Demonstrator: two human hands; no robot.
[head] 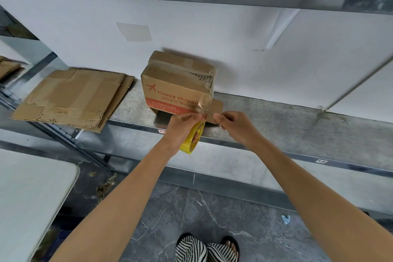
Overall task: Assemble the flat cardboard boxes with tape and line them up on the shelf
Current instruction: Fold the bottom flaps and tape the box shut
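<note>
i see the cardboard box (pixel 176 83) standing on the metal shelf (pixel 276 117), close to its front edge and about midway along it, back against the white wall. my left hand (pixel 180 125) is curled round the yellow tape roll (pixel 192 140), holding it just below the box's lower right corner. my right hand (pixel 234 125) pinches the clear tape strip (pixel 202 106) that runs from the roll up onto that corner.

i judge the box light and hollow, its walls worn and creased, so it will slide or dent if i pull hard; better to brace a flat face than squeeze a corner. the tape is thin and sticky and will fold on itself if slack, so hold it taut by its edges. the stack of flat cardboard boxes (pixel 72 95) lies toward the shelf's left end, overhanging the front edge.
</note>
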